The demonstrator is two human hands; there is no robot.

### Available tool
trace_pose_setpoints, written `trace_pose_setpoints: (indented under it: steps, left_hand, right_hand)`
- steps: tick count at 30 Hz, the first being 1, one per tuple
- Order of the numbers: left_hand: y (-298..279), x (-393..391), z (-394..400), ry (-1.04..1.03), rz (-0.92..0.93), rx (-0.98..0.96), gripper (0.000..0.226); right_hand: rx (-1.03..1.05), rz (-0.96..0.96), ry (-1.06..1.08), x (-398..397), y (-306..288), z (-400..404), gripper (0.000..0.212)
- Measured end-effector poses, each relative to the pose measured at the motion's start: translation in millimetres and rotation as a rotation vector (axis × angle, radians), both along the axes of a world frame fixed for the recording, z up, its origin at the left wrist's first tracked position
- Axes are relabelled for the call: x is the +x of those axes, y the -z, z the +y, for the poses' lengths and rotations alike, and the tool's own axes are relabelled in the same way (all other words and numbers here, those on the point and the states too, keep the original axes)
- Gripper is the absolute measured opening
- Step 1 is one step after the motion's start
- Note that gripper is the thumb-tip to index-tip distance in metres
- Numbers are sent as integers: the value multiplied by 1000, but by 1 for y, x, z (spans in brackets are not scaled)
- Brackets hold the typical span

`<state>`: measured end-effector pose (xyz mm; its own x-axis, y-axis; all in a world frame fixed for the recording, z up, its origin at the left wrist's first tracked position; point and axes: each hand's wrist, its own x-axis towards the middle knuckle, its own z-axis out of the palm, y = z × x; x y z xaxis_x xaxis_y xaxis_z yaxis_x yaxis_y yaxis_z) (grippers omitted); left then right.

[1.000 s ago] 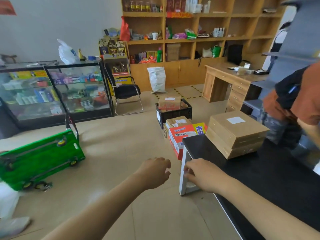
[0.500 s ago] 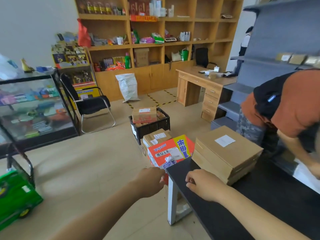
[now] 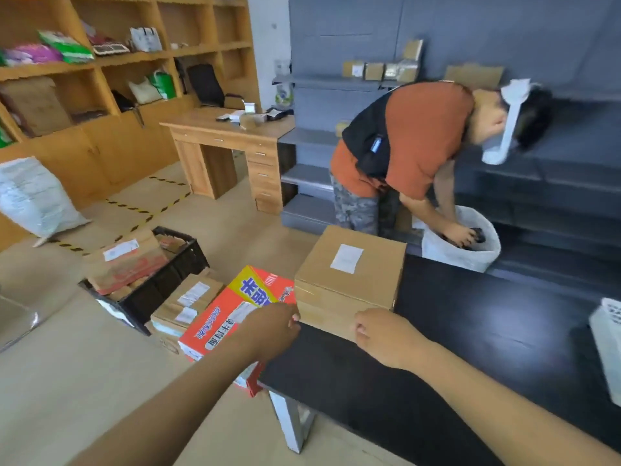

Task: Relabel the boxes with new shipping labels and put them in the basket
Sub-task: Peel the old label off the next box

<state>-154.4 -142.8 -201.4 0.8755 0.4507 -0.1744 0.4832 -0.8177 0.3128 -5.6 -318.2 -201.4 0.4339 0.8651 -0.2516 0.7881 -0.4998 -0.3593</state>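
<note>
Evidently I'm early in the job: the brown cardboard box [image 3: 349, 280] sits on the black counter [image 3: 470, 348] with a white label [image 3: 346, 258] on its top, and I judge it not yet relabelled. My left hand [image 3: 272, 327] and right hand [image 3: 383, 338] close on its near corners, fingers curled; whether they grip it I cannot tell. The black basket [image 3: 174, 274] on the floor already holds labelled boxes. A red-and-yellow carton [image 3: 232, 314] and smaller parcels [image 3: 188, 301] crowd the path there, and another person [image 3: 413, 146] bends beyond the counter.

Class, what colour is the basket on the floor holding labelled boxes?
Black, seen clearly in the head view: the basket.
</note>
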Motion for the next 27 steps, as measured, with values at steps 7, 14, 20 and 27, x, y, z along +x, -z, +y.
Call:
trace_pose_setpoints:
  steps: [7, 14, 20, 27]
  left_hand:
    - [22, 81, 23, 164, -51, -73, 22]
    - [48, 155, 71, 79, -68, -162, 16]
    - [63, 210, 121, -124, -59, -179, 32]
    - [96, 235, 148, -358, -33, -382, 42]
  right_hand:
    - [-21, 73, 316, 48, 18, -21, 18]
    - [85, 207, 609, 122, 49, -6, 13]
    - [136, 407, 859, 179, 66, 27, 43]
    - [111, 690, 1019, 198, 77, 55, 57]
